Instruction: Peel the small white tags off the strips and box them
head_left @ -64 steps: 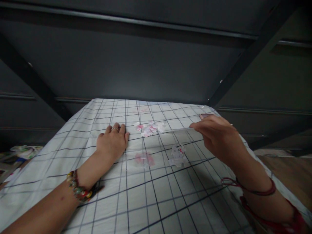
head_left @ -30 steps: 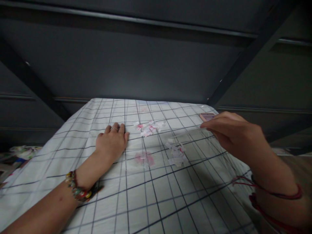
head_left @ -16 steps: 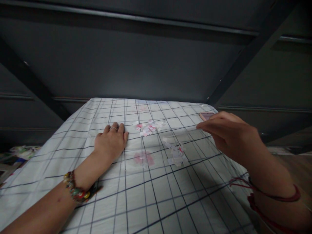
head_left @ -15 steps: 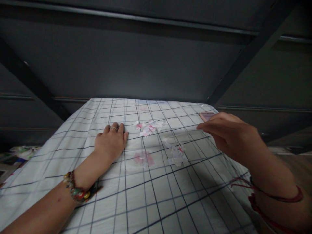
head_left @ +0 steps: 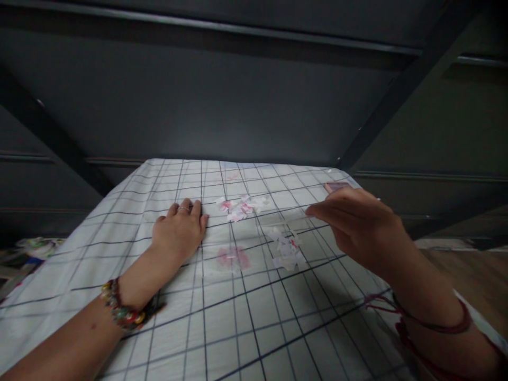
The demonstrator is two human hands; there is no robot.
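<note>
My left hand (head_left: 179,228) lies palm down on the checked cloth (head_left: 222,338), its fingers stretched out and nothing held. Over the right side, my right hand (head_left: 359,225) is closed in a pinch on a thin pale stick (head_left: 286,221), which looks see-through and slightly blurred. The stick's far end is above or at the edge of a pile of white paper scraps (head_left: 288,251), some with red marks; I cannot tell whether it touches them. A second pile of pink-and-white scraps (head_left: 242,207) lies farther back, between the hands. Nearer me is a clear piece with a pink patch (head_left: 233,257).
A phone (head_left: 336,186) rests behind my right hand. Dark panels (head_left: 222,100) rise along the cloth's far edge. Faint pink marks (head_left: 230,178) show near the back. At far left, below the cloth, are some cluttered items (head_left: 37,247).
My right hand has moved left with the pale stick, so the stick's end is now farther left past the near scrap pile. The left hand stays about where it was.
</note>
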